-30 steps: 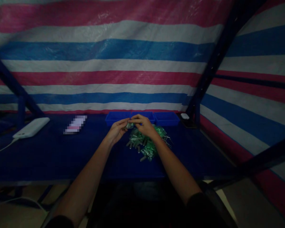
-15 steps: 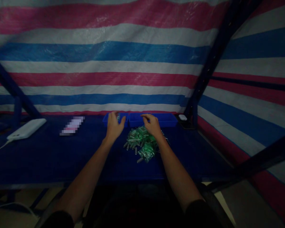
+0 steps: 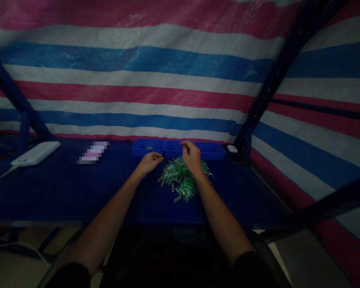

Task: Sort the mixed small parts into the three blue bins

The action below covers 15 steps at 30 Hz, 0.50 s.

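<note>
My left hand [image 3: 151, 163] is just in front of the left blue bin [image 3: 139, 152]. Its fingers are loosely bent with the tips a little apart, and nothing shows in them. Over the front edge of the longer blue bin [image 3: 211, 151], my right hand [image 3: 193, 158] is held with bent fingers and thumb drawn together; whatever lies in them is too dark to make out. Below it is a pile of green-tinted clear plastic packets [image 3: 186, 190], with small grey metal cylinders [image 3: 173, 187] and thin pins around them. A small clear packet [image 3: 150, 147] lies in the left bin.
On the left of the blue table [image 3: 87, 196] are a white power bank-like device [image 3: 37, 153] with a cable and a blurred phone-like item [image 3: 93, 153]. A small white case [image 3: 232, 149] rests on a dark flat object at right. Striped sheeting and blue frame posts enclose the table.
My left hand has moved from over the left bin towards me and right, nearer the pile. My right hand has stayed near the longer bin, its fingers slightly more raised. The view has shifted slightly.
</note>
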Each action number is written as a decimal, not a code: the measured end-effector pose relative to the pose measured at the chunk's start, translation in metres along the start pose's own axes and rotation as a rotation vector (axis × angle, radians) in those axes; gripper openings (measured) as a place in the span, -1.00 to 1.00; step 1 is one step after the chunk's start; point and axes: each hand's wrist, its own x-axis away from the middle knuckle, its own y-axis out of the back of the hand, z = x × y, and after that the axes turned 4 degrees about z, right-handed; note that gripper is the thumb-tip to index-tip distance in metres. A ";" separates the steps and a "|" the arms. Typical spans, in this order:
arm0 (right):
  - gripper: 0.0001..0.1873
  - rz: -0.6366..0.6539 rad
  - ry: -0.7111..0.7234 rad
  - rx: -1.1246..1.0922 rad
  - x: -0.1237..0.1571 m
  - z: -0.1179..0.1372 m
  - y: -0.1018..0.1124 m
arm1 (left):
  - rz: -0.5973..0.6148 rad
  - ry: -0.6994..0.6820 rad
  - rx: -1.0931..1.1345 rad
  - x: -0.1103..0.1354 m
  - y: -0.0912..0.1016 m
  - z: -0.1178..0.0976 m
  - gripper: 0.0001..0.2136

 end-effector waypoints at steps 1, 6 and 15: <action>-0.71 0.020 -0.002 -0.014 0.001 0.002 -0.002 | 0.044 0.006 -0.020 0.002 0.001 -0.001 -0.74; -0.73 0.140 -0.021 -0.002 0.007 0.015 -0.006 | 0.276 -0.007 -0.042 0.008 0.002 -0.005 -0.77; -0.35 0.155 -0.436 -0.447 0.003 0.017 -0.013 | 0.116 -0.132 0.393 0.010 0.017 -0.024 -0.81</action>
